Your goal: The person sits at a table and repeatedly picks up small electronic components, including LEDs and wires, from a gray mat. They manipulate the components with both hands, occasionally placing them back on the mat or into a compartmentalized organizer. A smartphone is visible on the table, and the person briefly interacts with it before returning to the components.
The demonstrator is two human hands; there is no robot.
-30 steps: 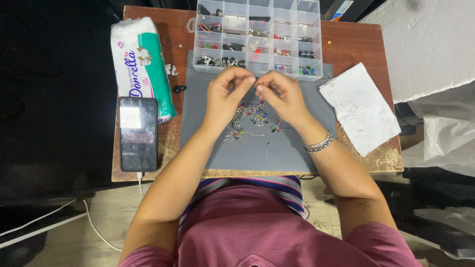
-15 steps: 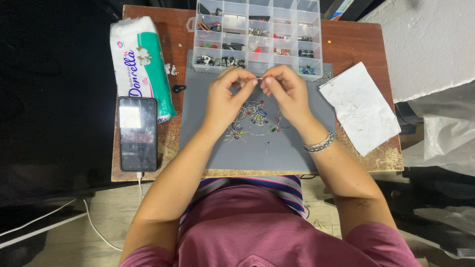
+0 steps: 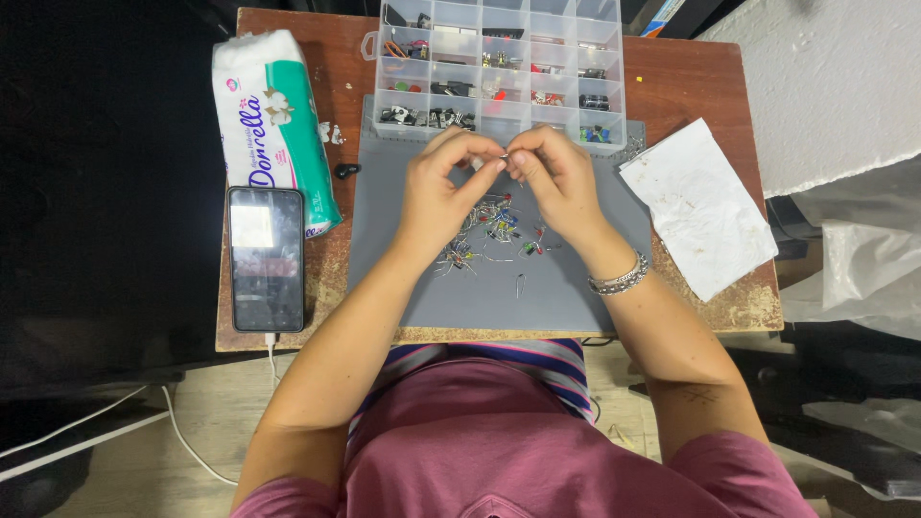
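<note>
Over the flat grey rubber work mat (image 3: 499, 288), the left hand (image 3: 436, 192) and right hand (image 3: 556, 177) meet fingertip to fingertip, both pinching one tiny wire-legged electronic component (image 3: 503, 155) above the mat's far edge. If the grip slips, the part could drop into the loose pile of small coloured components (image 3: 494, 235) beneath and be lost. The clear plastic compartment box (image 3: 499, 67) crowds the mat's far edge; bare mat lies nearer the person.
</note>
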